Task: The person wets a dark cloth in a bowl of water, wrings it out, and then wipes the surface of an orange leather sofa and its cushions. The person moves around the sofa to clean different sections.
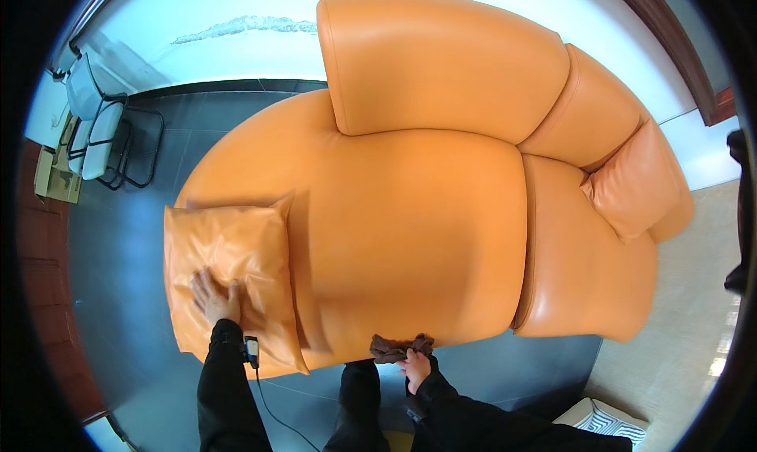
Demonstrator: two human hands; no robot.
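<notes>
An orange leather-like cushion (252, 239) lies at the left end of a curved orange sofa (410, 239). My left hand (213, 296) rests on it with the fingers spread, holding nothing. At the sofa's front edge, right of my legs, my right hand (415, 367) grips a crumpled dark brown cloth (392, 348). The cloth lies against the edge of the seat. On my left wrist sits a small device (251, 349) with a cable running down.
A second orange cushion (635, 182) leans in the sofa's right corner. Grey chairs (98, 129) and a cardboard box (59, 176) stand at the far left by the wall. Near the lower right is a white box with a striped pattern (607, 422).
</notes>
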